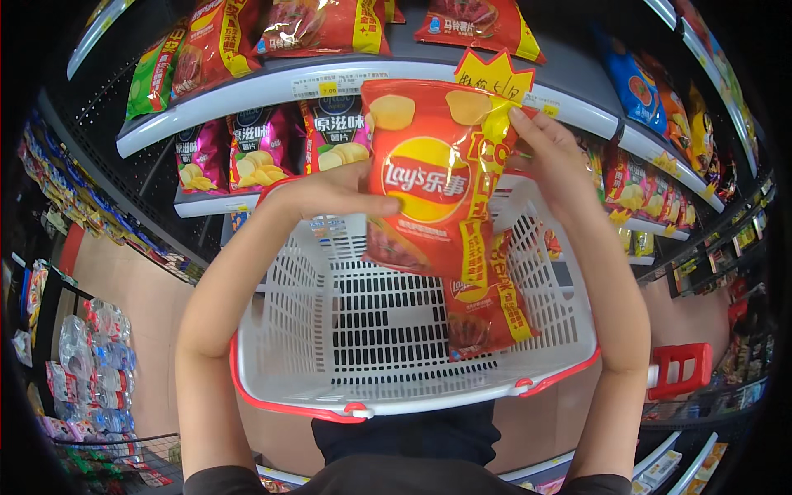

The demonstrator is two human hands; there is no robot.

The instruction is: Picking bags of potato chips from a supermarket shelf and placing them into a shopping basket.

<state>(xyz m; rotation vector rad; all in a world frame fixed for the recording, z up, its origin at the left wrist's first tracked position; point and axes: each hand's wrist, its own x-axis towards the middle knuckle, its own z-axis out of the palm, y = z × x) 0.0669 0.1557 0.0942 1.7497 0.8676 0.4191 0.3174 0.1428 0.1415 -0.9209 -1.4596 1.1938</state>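
Note:
A red Lay's potato chip bag (427, 179) is held up between my two hands, above the far part of a white plastic shopping basket (297, 371). My left hand (346, 195) grips its left side, thumb across the front. At the top right corner, my right hand (544, 145) pinches the bag by its yellow strip. Inside the basket, on the right, a second red chip bag (486, 315) leans with its upper part hidden behind the held one. Red handles lie along the basket's rim.
Ahead, an upper shelf (247, 86) carries red chip bags (322, 28) and a green bag (154, 77). Pink chip bags (257, 148) stand on the shelf below. A yellow price sign (495, 77) sticks up behind the held bag. Bottled water packs (111, 365) stand at left, a red plastic handle (680, 371) at right.

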